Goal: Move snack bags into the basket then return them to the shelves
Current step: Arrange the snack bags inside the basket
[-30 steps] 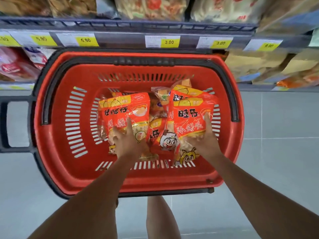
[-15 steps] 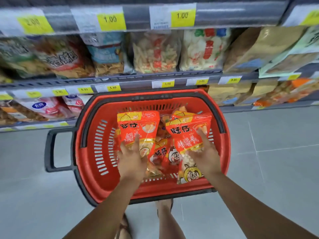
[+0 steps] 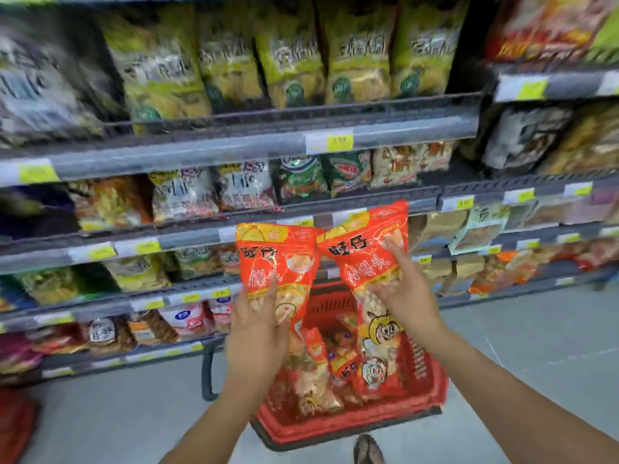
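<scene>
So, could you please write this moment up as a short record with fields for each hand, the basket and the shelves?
left hand: left hand grips a red and yellow plastic snack bag, lifted above the basket
right hand: right hand grips a second red snack bag, also raised
basket: red plastic shopping basket on the grey floor, more red bags inside
shelves: grey shelves stocked with snack packs, yellow price tags; print blurred

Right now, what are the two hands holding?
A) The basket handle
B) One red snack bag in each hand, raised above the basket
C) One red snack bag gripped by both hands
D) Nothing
B: the left hand grips one red snack bag and the right hand grips another red snack bag, both raised above the red basket in front of the shelves.
</scene>
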Motion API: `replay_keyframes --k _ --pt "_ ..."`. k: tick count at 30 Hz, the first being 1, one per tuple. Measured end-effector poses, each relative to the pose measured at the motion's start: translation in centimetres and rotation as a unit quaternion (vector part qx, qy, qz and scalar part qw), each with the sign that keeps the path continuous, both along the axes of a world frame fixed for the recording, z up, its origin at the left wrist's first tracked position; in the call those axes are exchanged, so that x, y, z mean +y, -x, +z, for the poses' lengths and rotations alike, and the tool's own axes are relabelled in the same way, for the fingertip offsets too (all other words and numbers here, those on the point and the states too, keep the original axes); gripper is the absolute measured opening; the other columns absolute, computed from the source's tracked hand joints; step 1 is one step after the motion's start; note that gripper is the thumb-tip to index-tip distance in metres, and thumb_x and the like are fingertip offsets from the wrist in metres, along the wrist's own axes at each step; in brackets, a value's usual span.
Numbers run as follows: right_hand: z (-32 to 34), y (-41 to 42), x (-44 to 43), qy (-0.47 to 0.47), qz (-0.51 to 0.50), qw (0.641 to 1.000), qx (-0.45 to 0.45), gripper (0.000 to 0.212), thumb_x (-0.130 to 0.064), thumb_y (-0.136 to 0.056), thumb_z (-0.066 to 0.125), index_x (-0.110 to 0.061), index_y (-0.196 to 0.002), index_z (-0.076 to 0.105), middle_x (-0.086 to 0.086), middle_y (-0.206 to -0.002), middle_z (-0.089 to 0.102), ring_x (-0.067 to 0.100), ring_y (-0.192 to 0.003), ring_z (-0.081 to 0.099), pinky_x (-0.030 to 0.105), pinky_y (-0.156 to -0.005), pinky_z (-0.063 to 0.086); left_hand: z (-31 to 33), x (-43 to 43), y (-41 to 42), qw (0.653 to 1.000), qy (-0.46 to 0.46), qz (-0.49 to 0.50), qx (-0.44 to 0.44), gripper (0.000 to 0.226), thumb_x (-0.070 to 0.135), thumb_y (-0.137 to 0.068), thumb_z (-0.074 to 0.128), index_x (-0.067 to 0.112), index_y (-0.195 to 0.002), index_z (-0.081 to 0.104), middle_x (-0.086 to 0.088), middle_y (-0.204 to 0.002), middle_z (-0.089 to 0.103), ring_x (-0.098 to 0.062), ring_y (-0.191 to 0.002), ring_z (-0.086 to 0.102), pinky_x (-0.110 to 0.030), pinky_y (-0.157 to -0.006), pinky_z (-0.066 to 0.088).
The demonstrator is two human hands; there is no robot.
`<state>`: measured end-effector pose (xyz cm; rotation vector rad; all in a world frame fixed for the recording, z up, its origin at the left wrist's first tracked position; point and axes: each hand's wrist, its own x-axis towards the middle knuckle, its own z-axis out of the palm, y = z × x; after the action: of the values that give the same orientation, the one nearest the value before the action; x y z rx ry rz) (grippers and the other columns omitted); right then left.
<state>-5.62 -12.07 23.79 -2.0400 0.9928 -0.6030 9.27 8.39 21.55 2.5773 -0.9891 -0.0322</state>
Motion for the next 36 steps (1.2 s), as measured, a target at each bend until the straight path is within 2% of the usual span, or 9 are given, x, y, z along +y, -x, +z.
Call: replay_keyframes --k 1,5,8,9,12,23,26,29,36 --pt "2.3 -0.6 0.4 0.013 -0.003 1.0 -0.013 0.087 -0.023 -0.079 0.079 -0.056 -0.141 0.028 0.002 -0.139 0.048 0.019 -0.095 0.06 0.041 -0.084 0.053 2.2 0.3 -0.4 1.0 0.015 0.004 -0.014 0.073 0.043 -0.088 0.062 0.035 -0.151 0.026 -0.026 -0.147 0.031 -0.045 -0.133 0.035 -0.05 -0.086 0.05" --pt "11.4 -2.2 2.2 0.085 -0.022 0.995 -0.046 0.084 -0.026 -0.08 0.079 -0.047 -0.145 0.03 0.006 -0.129 0.051 0.019 -0.089 0.059 0.03 -0.075 0.046 10.2 1.2 -1.8 0.994 0.082 0.01 -0.066 0.071 0.042 -0.088 0.061 0.034 -0.151 0.028 -0.026 -0.145 0.031 -0.046 -0.129 0.038 -0.05 -0.089 0.048" --pt "17.7 -2.9 3.4 0.109 -0.033 0.99 -0.086 0.084 -0.025 -0.081 0.078 -0.045 -0.146 0.03 -0.007 -0.127 0.049 0.02 -0.099 0.055 0.011 -0.067 0.041 15.6 2.0 -2.7 0.987 0.117 0.011 -0.107 0.072 0.043 -0.087 0.063 0.034 -0.15 0.03 -0.026 -0.145 0.033 -0.046 -0.126 0.042 -0.049 -0.08 0.052" --pt "19.8 -3.1 3.7 0.119 -0.035 0.987 -0.101 0.084 -0.026 -0.08 0.078 -0.047 -0.146 0.03 -0.01 -0.124 0.049 0.02 -0.091 0.057 0.011 -0.064 0.04 17.5 2.1 -3.0 0.984 0.132 0.006 -0.12 0.072 0.042 -0.085 0.065 0.033 -0.149 0.033 -0.027 -0.144 0.035 -0.047 -0.124 0.043 -0.05 -0.076 0.054" --pt "25.7 -3.2 4.3 0.154 -0.027 0.978 -0.136 0.086 -0.027 -0.08 0.078 -0.054 -0.143 0.026 -0.002 -0.11 0.056 0.014 -0.069 0.057 0.024 -0.063 0.045 23.2 2.6 -4.0 0.969 0.189 -0.008 -0.16 0.069 0.036 -0.081 0.073 0.028 -0.144 0.043 -0.03 -0.136 0.041 -0.05 -0.116 0.049 -0.052 -0.068 0.054" --pt "41.3 -5.1 3.3 0.188 -0.044 0.948 -0.253 0.083 -0.032 -0.079 0.078 -0.051 -0.142 0.028 0.0 -0.12 0.056 0.02 -0.099 0.06 0.045 -0.089 0.052 40.3 1.0 -7.0 0.919 0.285 -0.018 -0.273 0.066 0.032 -0.084 0.071 0.023 -0.143 0.045 -0.032 -0.136 0.04 -0.05 -0.115 0.048 -0.053 -0.079 0.051" --pt "44.9 -6.4 2.1 0.193 -0.053 0.941 -0.272 0.084 -0.031 -0.078 0.079 -0.044 -0.145 0.03 -0.004 -0.118 0.055 0.015 -0.102 0.057 0.037 -0.092 0.05 44.0 -0.6 -8.3 0.911 0.296 -0.011 -0.289 0.064 0.034 -0.086 0.067 0.025 -0.145 0.042 -0.029 -0.14 0.036 -0.048 -0.118 0.045 -0.054 -0.083 0.049" --pt "48.6 -8.1 0.4 0.19 -0.056 0.94 -0.277 0.081 -0.03 -0.078 0.079 -0.036 -0.145 0.033 -0.01 -0.11 0.052 0.01 -0.096 0.052 0.026 -0.085 0.042 47.7 -2.4 -9.6 0.9 0.306 0.004 -0.309 0.062 0.037 -0.089 0.064 0.025 -0.145 0.041 -0.029 -0.14 0.037 -0.047 -0.115 0.046 -0.052 -0.079 0.049" --pt "56.1 -12.2 -6.4 0.183 -0.034 0.94 -0.287 0.073 -0.033 -0.081 0.076 -0.03 -0.143 0.037 -0.009 -0.118 0.048 0.011 -0.102 0.048 0.023 -0.079 0.042 55.1 -8.3 -13.2 0.9 0.293 0.051 -0.317 0.06 0.047 -0.094 0.051 0.029 -0.148 0.032 -0.027 -0.142 0.032 -0.044 -0.122 0.04 -0.05 -0.093 0.041"
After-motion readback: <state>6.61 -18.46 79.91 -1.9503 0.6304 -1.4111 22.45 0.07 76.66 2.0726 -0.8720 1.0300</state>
